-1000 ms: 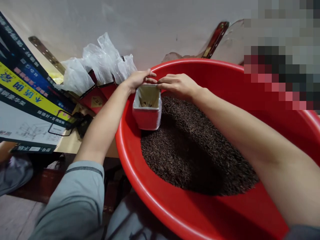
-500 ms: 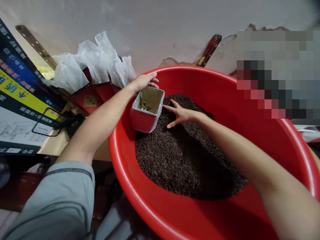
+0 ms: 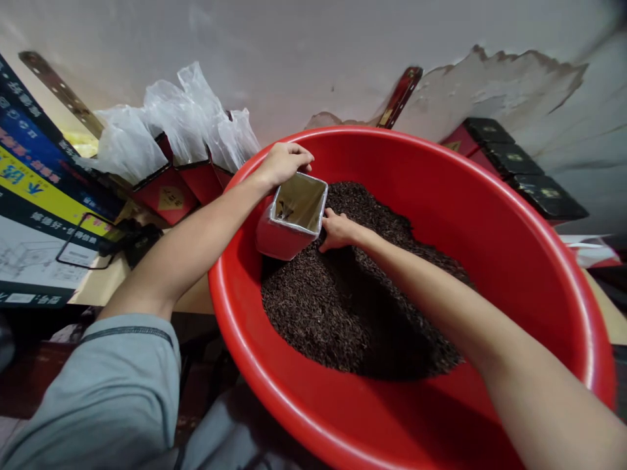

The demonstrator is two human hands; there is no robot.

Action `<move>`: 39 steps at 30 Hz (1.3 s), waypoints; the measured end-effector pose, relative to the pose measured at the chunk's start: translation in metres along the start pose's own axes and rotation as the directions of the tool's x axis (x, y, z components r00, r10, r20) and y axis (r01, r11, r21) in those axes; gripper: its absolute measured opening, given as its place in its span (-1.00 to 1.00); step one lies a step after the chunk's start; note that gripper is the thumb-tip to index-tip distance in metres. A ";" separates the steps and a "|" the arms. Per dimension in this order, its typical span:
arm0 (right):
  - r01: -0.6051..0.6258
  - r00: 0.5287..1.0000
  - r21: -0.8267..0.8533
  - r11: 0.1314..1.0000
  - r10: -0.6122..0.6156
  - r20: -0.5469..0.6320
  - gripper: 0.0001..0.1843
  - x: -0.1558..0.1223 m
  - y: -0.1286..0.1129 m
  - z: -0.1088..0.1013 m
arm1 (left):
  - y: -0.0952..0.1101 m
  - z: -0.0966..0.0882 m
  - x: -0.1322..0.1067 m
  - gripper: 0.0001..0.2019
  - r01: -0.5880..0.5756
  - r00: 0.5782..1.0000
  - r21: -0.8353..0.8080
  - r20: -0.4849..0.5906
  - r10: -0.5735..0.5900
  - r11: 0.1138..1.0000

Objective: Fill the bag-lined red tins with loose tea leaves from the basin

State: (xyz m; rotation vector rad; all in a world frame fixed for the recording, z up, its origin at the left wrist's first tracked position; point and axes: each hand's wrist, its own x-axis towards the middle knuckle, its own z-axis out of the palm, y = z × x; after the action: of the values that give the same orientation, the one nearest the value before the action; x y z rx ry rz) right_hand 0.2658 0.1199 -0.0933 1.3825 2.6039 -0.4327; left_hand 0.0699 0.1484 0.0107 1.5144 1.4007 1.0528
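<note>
A red tin (image 3: 281, 243) with a shiny lined inside and clear wrap leans in the dark loose tea leaves (image 3: 313, 313). Its mouth tilts up and to the right, and a few leaves show inside. My left hand (image 3: 287, 161) is closed on the tin's back edge, its fingers curled over and partly hidden. My right hand (image 3: 339, 230) is at the tin's right side, just above the leaves, thumb apart from the other fingers. Those fingertips meet the rim and are partly hidden. Both the tin and the leaves are inside a big red tub (image 3: 490, 228).
Red boxes (image 3: 164, 192) with clear plastic bags (image 3: 128, 140) sticking out stand behind the tub at left. Several black-topped red tins (image 3: 539, 179) line the right side by the wall. A large printed carton (image 3: 39, 196) is at far left, near a black clip (image 3: 130, 241).
The tin has tipped toward the right. My right hand has come down and in against its side, fingers less spread. My left fingers have curled more. The view has shifted slightly right.
</note>
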 end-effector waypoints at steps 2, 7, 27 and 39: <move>-0.013 1.000 -0.028 1.000 0.013 0.003 -0.02 -0.007 -0.006 0.002 | -0.001 0.000 0.001 -0.91 -0.003 1.000 0.009 -0.014 0.003 1.000; -0.039 0.996 0.027 0.999 0.041 -0.078 -0.16 -0.021 -0.011 0.001 | -0.004 0.006 0.002 -0.86 -0.011 0.998 -0.022 -0.057 0.009 1.000; 0.033 0.867 0.420 0.907 0.183 -0.464 -0.36 -0.049 0.025 -0.064 | 0.000 0.003 -0.005 -0.92 -0.134 0.991 0.063 0.004 0.134 0.989; 0.448 0.828 0.300 0.842 -0.265 -0.494 -0.46 -0.050 -0.004 -0.154 | -0.003 0.010 -0.004 -0.93 -0.078 0.997 0.015 -0.012 0.078 0.997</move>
State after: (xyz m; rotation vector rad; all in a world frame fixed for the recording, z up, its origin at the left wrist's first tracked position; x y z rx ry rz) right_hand 0.2899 0.1289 0.0666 1.1744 3.3262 -0.8501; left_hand 0.0788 0.1448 0.0046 1.5860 1.3701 1.1038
